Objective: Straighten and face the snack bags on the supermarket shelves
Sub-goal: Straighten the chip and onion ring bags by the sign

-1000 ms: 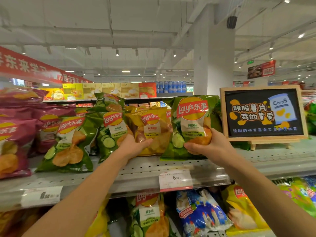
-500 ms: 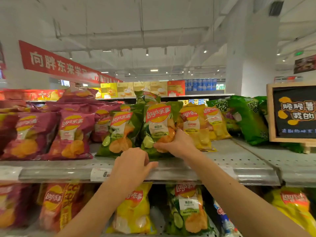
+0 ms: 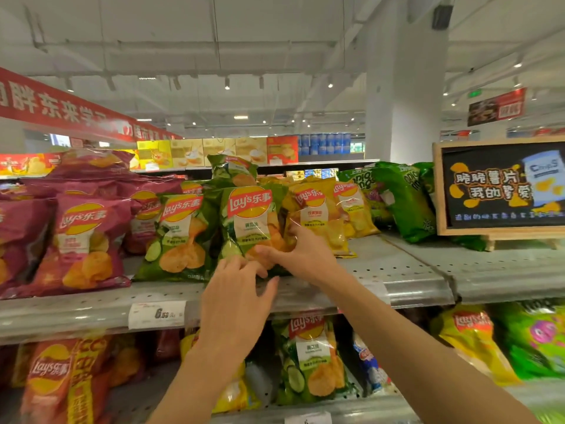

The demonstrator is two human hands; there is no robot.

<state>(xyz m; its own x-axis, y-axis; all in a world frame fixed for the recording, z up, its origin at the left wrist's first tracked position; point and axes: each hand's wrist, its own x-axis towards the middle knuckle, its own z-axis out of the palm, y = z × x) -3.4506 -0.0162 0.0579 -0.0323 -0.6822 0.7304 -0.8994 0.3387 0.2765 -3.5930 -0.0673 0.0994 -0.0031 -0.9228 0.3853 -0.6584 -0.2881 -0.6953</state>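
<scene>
- Green chip bag [image 3: 249, 223] upright at shelf [image 3: 397, 270] front, long axis 12-to-6.
- Right hand [image 3: 301, 255] grips its lower right corner.
- Left hand [image 3: 235, 301] fingers spread, just below at 6, nearly touching.

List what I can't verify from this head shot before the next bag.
- Green bag: bottom edge hidden by right hand and left hand.
- Bags behind the front row: covered by it.
- Price tag: small print blurred.
- Chalkboard sign: cut off by right edge.
</scene>
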